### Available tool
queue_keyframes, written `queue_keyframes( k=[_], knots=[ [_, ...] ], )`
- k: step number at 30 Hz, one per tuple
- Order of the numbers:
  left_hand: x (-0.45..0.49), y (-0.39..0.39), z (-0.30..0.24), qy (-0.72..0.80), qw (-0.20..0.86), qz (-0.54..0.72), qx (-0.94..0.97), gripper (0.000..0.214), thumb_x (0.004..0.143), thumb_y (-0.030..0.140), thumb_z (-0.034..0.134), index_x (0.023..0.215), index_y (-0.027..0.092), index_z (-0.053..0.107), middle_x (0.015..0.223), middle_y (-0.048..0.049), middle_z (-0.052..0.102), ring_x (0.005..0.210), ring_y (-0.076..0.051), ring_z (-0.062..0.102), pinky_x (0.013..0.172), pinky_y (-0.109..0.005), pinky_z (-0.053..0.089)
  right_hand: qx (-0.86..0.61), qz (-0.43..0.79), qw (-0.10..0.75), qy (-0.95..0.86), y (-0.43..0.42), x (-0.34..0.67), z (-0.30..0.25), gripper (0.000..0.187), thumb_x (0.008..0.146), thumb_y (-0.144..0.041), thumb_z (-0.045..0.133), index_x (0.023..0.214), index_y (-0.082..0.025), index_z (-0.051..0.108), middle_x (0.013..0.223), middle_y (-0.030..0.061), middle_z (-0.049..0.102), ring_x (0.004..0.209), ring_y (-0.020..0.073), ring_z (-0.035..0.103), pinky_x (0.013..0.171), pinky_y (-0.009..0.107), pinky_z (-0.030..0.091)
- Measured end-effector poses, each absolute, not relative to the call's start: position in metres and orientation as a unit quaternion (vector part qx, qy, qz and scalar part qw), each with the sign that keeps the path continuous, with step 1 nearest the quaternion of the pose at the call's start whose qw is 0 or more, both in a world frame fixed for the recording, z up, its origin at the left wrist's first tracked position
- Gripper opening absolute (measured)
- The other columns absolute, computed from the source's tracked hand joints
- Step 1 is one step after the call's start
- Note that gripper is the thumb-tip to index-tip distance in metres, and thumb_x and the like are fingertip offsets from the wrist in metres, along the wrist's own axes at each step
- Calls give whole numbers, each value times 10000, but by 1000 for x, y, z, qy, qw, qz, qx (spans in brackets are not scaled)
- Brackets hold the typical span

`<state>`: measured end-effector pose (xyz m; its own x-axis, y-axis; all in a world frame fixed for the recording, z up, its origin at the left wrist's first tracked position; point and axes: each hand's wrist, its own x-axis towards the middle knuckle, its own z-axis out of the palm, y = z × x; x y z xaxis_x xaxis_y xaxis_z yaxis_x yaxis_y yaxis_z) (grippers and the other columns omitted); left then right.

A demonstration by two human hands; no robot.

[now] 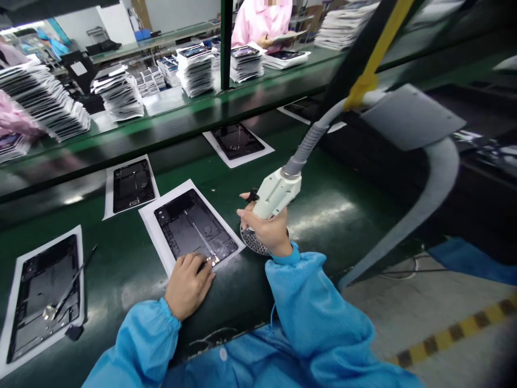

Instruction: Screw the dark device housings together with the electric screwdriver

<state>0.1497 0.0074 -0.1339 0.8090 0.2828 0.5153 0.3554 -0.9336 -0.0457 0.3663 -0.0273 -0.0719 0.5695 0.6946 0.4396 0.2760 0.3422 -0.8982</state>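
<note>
A black tablet housing (197, 229) lies tilted on a white sheet (151, 218) in front of me, with a thin strip cable (200, 234) running across it. My left hand (189, 285) rests on the lower edge of that housing, its bent fingers lying beside the small metal connector (214, 261). The fingertips are partly hidden. To the right, my right hand (270, 229) is closed around a white-handled hose tool (278, 191), from which a grey ribbed hose (309, 143) rises. A round perforated metal disc (256, 242) shows beneath that hand.
More housings on sheets lie around the green bench: left (44, 296), behind (133, 183) and farther back (238, 140). A thin dark tool (76, 277) lies across the left one. Stacks (196, 70) line the raised shelf, where a person in pink (260, 24) works. A grey bent arm (438, 183) stands right.
</note>
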Motion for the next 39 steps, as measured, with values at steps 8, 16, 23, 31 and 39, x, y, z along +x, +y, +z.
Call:
queue_keyframes(
  k=[8,16,23,31,39],
  knots=[
    [175,27,-138,-195,79,-312,-927,185,853,301,543,943,224,685,1055,-12,593,1109,-165,473,908,-333,380,-511,245,675,-473,-19,322,-61,193,716,-270,636,664,-96,571,520,24,527,466,86,496,518,227,434],
    [173,30,-147,-224,0,-294,-929,253,881,362,485,1027,325,688,1258,-14,524,1231,-207,437,1005,-454,390,-527,289,653,-461,-6,309,-87,351,690,-303,636,951,-73,590,539,5,513,480,103,500,521,243,461],
    [174,30,-148,-231,-7,-286,-930,272,881,378,476,1053,333,681,1304,-12,502,1245,-214,438,1003,-482,412,-562,279,626,-463,-6,311,-97,279,675,-343,626,625,-120,467,548,40,504,488,101,496,517,239,464],
    [173,28,-149,-233,-38,-285,-929,276,886,370,461,1026,322,695,1280,-27,508,1254,-220,429,1033,-490,385,-571,253,635,-454,-11,302,-96,350,654,-372,629,860,-90,625,671,66,571,560,107,541,603,239,514],
    [173,29,-150,-235,6,-286,-929,285,886,383,464,1067,326,676,1291,-7,515,1247,-203,451,1019,-472,425,-555,211,655,-466,-17,328,-79,224,718,-300,630,801,-98,580,547,19,530,484,101,510,567,248,474]
  ],
)
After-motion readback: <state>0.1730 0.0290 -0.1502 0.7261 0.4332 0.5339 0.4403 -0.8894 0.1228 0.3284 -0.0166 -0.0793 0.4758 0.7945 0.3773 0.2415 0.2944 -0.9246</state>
